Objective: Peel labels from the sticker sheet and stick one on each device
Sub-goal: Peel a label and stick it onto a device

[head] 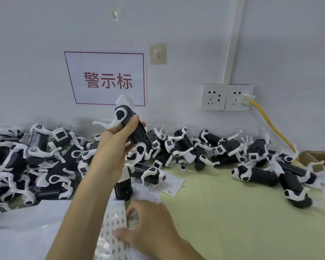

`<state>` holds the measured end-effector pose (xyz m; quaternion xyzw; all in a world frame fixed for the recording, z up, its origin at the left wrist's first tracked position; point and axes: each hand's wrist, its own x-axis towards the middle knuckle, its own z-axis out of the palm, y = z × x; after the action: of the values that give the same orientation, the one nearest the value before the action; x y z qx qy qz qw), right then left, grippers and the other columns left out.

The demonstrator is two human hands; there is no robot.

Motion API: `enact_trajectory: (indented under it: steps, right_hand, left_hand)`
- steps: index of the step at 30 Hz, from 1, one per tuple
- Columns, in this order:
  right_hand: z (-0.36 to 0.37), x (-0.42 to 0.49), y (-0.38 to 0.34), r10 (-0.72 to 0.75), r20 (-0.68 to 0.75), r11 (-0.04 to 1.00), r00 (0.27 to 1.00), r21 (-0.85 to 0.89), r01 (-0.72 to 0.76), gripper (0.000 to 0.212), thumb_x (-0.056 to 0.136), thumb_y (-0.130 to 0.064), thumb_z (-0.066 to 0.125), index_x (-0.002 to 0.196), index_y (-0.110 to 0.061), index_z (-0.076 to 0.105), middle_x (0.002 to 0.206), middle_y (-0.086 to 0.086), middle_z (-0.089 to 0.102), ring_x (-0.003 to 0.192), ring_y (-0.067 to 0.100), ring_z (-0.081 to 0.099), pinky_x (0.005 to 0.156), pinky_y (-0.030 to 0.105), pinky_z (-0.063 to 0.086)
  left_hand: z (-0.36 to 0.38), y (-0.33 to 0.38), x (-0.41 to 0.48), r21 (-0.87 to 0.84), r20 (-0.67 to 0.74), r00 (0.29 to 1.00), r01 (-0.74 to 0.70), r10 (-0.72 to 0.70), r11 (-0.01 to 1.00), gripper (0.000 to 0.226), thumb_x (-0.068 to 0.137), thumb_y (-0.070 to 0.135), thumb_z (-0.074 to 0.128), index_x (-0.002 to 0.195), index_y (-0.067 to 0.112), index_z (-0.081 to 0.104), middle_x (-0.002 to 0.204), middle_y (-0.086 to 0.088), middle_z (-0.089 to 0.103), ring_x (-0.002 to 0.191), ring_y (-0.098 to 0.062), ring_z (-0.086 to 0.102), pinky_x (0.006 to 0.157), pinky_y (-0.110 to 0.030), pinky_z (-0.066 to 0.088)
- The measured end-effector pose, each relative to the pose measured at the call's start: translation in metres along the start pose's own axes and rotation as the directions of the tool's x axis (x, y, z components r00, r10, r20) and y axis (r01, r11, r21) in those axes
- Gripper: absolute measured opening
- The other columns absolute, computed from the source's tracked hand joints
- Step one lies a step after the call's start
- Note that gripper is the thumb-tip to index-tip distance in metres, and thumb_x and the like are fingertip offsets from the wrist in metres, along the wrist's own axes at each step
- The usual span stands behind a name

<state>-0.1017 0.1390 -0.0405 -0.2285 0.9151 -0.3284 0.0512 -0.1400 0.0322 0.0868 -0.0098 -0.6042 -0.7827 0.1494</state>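
My left hand (116, 141) grips a black-and-white device (131, 126) and holds it up above the table, in front of the wall sign. Below it lies the sticker sheet (114, 228), a white strip with rows of small grey labels. My right hand (148, 224) rests on the sheet's right edge, thumb pressed flat on it and fingers curled at the edge. Whether a label is pinched there I cannot tell. Several more devices lie in a pile on the left (26, 162) and along the wall on the right (251, 156).
The table has a pale green mat (233, 212). A white paper slip (172, 184) lies under the devices near the middle. White plastic sheeting (26, 231) covers the front left. A cardboard box (319, 158) stands at far right. A yellow cable (270, 126) runs from the wall sockets.
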Motion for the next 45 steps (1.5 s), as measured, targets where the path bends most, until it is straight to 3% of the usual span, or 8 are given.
enact_trajectory:
  steps: [5, 13, 20, 26, 30, 35, 41, 45]
  right_hand:
    - [0.002, 0.000, -0.006, -0.041, -0.012, 0.982, 0.999, 0.184, 0.043, 0.009, 0.082, -0.027, 0.069, 0.083, -0.032, 0.062, 0.077, -0.016, 0.051, 0.069, 0.000, 0.047, 0.070, 0.017, 0.035]
    - [-0.037, 0.006, -0.007, -0.064, -0.203, 0.813, 0.977, 0.557, 0.169, 0.026, 0.089, -0.008, 0.063, 0.078, -0.031, 0.056, 0.074, -0.011, 0.068, 0.062, -0.003, 0.058, 0.061, 0.011, 0.046]
    - [-0.101, 0.014, 0.015, 0.058, -0.420, 0.840, 0.906, 0.510, 0.183, 0.034, 0.094, 0.003, 0.054, 0.086, -0.029, 0.062, 0.088, -0.001, 0.069, 0.048, 0.002, 0.044, 0.048, 0.015, 0.035]
    - [-0.143, 0.008, 0.022, 0.070, -0.508, 0.853, 0.859, 0.477, 0.213, 0.042, 0.097, 0.000, 0.054, 0.085, -0.033, 0.076, 0.088, -0.017, 0.072, 0.064, 0.032, 0.052, 0.060, 0.028, 0.042]
    - [-0.154, 0.003, 0.023, 0.039, -0.524, 0.861, 0.851, 0.449, 0.238, 0.045, 0.094, 0.004, 0.054, 0.086, -0.033, 0.078, 0.091, -0.017, 0.073, 0.070, 0.030, 0.055, 0.060, 0.023, 0.043]
    - [-0.161, -0.003, 0.019, -0.002, -0.468, 0.840, 0.884, 0.479, 0.255, 0.045, 0.095, 0.004, 0.054, 0.088, -0.034, 0.078, 0.087, -0.020, 0.073, 0.074, 0.020, 0.056, 0.062, 0.019, 0.044]
    - [-0.164, -0.004, 0.022, -0.082, -0.419, 0.848, 0.904, 0.448, 0.284, 0.047, 0.095, 0.002, 0.054, 0.085, -0.037, 0.078, 0.092, -0.007, 0.072, 0.077, 0.036, 0.056, 0.067, 0.027, 0.045]
    - [-0.159, -0.001, 0.024, -0.150, -0.448, 0.892, 0.881, 0.323, 0.317, 0.031, 0.095, -0.009, 0.064, 0.088, -0.037, 0.076, 0.087, 0.005, 0.066, 0.065, 0.016, 0.052, 0.067, 0.026, 0.041]
  left_hand:
    - [-0.001, 0.000, 0.000, 0.083, 0.023, 0.997, 0.070, -0.073, 0.994, 0.037, 0.077, 0.046, 0.075, 0.103, 0.019, 0.074, 0.105, 0.000, 0.079, 0.107, -0.022, 0.071, 0.103, -0.044, 0.050]
    - [-0.007, 0.010, -0.004, -0.074, 0.073, 0.997, -0.003, 0.008, 0.997, 0.025, 0.069, 0.020, 0.080, 0.090, 0.017, 0.065, 0.073, 0.001, 0.067, 0.074, -0.016, 0.069, 0.065, -0.030, 0.060]
    - [-0.020, 0.032, -0.013, 0.234, 0.052, 0.967, -0.256, 0.251, 0.938, 0.019, 0.064, 0.027, 0.083, 0.077, 0.040, 0.076, 0.075, 0.007, 0.072, 0.076, -0.021, 0.070, 0.077, -0.042, 0.057]
    - [-0.022, 0.026, -0.010, 0.574, 0.242, 0.966, -0.221, 0.094, 0.789, 0.024, 0.080, 0.014, 0.084, 0.091, 0.034, 0.079, 0.080, 0.010, 0.078, 0.068, -0.006, 0.071, 0.068, -0.024, 0.051]
    - [-0.021, 0.023, -0.007, 0.627, 0.314, 0.948, -0.174, -0.043, 0.759, 0.025, 0.083, 0.007, 0.080, 0.084, 0.032, 0.078, 0.093, 0.003, 0.080, 0.082, -0.028, 0.071, 0.079, -0.041, 0.058]
    - [-0.024, 0.018, -0.007, 0.611, 0.396, 0.909, -0.153, -0.133, 0.777, 0.026, 0.080, 0.010, 0.085, 0.086, 0.034, 0.077, 0.084, 0.011, 0.078, 0.071, -0.002, 0.070, 0.063, -0.011, 0.052]
    - [-0.023, 0.010, -0.006, 0.617, 0.406, 0.895, -0.119, -0.185, 0.778, 0.040, 0.062, 0.028, 0.091, 0.096, 0.040, 0.075, 0.096, 0.008, 0.079, 0.090, -0.010, 0.075, 0.079, -0.024, 0.058]
    - [-0.018, 0.004, -0.005, 0.622, 0.388, 0.906, -0.124, -0.167, 0.773, 0.043, 0.067, 0.016, 0.090, 0.097, 0.042, 0.075, 0.086, 0.007, 0.078, 0.078, -0.009, 0.074, 0.069, -0.024, 0.060]
